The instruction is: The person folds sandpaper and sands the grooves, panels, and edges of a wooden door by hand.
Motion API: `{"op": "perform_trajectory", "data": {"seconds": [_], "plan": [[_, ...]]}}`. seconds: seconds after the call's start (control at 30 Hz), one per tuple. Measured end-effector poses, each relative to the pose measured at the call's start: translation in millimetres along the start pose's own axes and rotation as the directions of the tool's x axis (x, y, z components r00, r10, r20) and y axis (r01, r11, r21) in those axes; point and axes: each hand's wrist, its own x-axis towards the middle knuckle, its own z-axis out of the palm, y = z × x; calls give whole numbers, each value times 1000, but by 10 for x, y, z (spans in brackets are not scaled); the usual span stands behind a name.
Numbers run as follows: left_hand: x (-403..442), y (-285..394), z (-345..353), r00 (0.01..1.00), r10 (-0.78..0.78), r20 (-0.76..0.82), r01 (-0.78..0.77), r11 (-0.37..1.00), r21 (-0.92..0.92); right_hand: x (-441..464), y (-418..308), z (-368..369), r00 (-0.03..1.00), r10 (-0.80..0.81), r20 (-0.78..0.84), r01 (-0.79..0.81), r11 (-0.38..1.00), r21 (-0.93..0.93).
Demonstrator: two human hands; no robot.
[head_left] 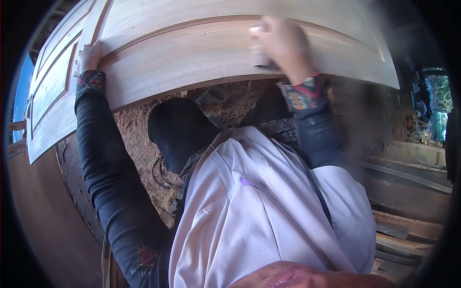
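Observation:
A pale wooden panelled door [192, 60] spans the top of the view, with grooved moulding around its panels. On its left part, my left hand [90, 56] grips across a stile, thumb on one side and fingers on the other. My right hand [286, 45] is smeared by motion over the lower rail. Its fingers are closed on a small brownish piece of sandpaper [260, 56], whose shape is blurred and which lies against the wood.
Shavings and sawdust [137, 129] cover the ground below the door's near edge. Wooden boards [408, 218] are stacked at the right, and a broad plank [57, 206] stands at the lower left. A dark cable [161, 175] lies near my leg.

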Motion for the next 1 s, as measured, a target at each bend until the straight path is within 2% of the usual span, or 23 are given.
{"op": "perform_trajectory", "data": {"seconds": [0.03, 0.07, 0.1, 0.17, 0.2, 0.27, 0.33, 0.37, 0.4, 0.43, 0.47, 0.5, 0.53, 0.6, 0.67, 0.73, 0.8, 0.9, 0.93, 1.0], "plan": [[-27, 29, -18, 1000, -3, 10, 3, 1000, -6, 10, 266, -111, 982, 188, 38, -187, 982, -19], [-33, 44, -26, 1000, -5, 20, 5, 1000, -14, 15, 483, -234, 902, 425, 78, -427, 904, 2], [-10, 45, -26, 999, -32, 21, 32, 999, -19, 14, 537, -338, 925, 374, -61, -379, 920, -103], [46, 102, 14, 998, -59, 29, 60, 998, -16, -58, 469, -140, 945, 321, -63, -326, 938, -116], [98, 104, 47, 998, -48, 28, 48, 999, -18, -55, 209, -49, 954, 291, -71, -298, 948, -117], [168, 21, 102, 999, -37, 14, 37, 999, -17, -36, -297, 214, 996, 14, -90, -18, 999, -40], [83, -2, 42, 1000, 0, -22, -1, 1000, -11, -21, -566, 308, 995, -48, -92, 52, 998, 40], [55, -26, 20, 1000, 23, -20, -24, 1000, -13, -4, -472, 286, 991, -89, -97, 97, 992, 75], [21, -41, 20, 999, 46, -13, -46, 999, -17, -2, -335, 160, 998, -62, -2, 62, 994, 89], [36, -44, 47, 998, 48, -33, -48, 999, -2, 6, -137, 40, 999, 28, 33, -26, 999, -42], [-14, -25, 37, 999, 40, -26, -40, 999, -8, 22, 116, -68, 973, 218, 74, -217, 976, -29], [-85, 26, -8, 999, 34, -18, -34, 999, -12, 10, 430, -165, 950, 307, 53, -306, 952, -33], [-116, 56, -45, 1000, 28, -13, -28, 999, -19, 7, 763, -193, 955, 297, -8, -296, 948, -121], [15, 70, 24, 1000, -7, 7, 7, 1000, 13, -22, 708, -270, 945, 326, 12, -320, 935, -150], [151, 44, 87, 999, -32, 16, 32, 999, 14, -33, 196, -172, 933, 326, 155, -350, 921, 169], [116, 32, 61, 1000, 2, -2, -2, 1000, 6, -17, -242, 99, 998, -13, 54, 9, 997, 76], [62, -31, 64, 998, 44, -34, -44, 999, 10, 10, -568, 308, 997, -80, 1, 79, 981, 177], [-108, 12, -47, 998, 46, -45, -46, 999, 11, 42, -369, 178, 991, -75, 110, 55, 983, 176], [-216, 81, -125, 999, 31, -30, -30, 999, 12, 22, -230, 24, 990, -7, 143, -10, 992, 124], [-43, -21, 6, 997, 78, -25, -77, 995, 57, 24, 283, -161, 946, 291, 142, -295, 955, 9]]}}
